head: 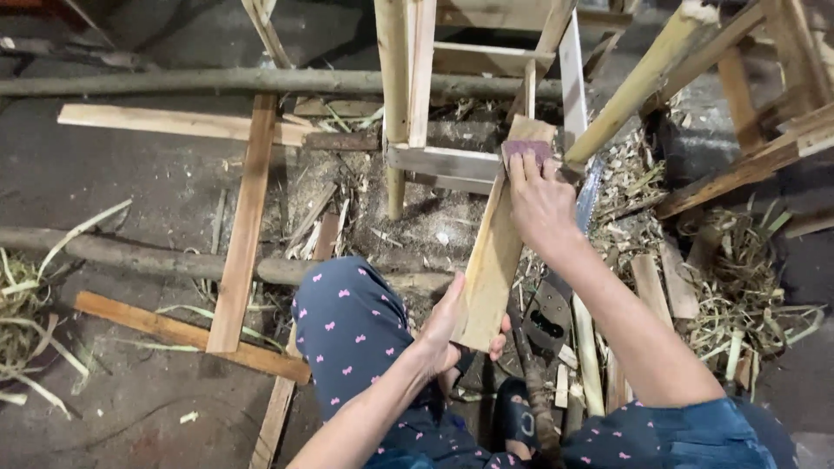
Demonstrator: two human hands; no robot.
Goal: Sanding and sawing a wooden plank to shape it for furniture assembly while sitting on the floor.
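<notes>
A flat wooden plank [497, 247] slants from near my knee up to a wooden frame. My left hand [452, 326] grips its lower end, thumb on the right edge. My right hand [540, 201] presses a small purplish sanding pad [528, 149] flat on the plank's upper end. My knee in dark blue trousers with pink marks [347, 321] sits just left of the plank.
A wooden frame [443, 161] with upright bamboo poles [393, 78] stands ahead. A handsaw [556, 304] lies on the ground under my right forearm. Loose planks [241, 226], a long pole [217, 82] and bamboo shavings [738, 278] litter the dark floor.
</notes>
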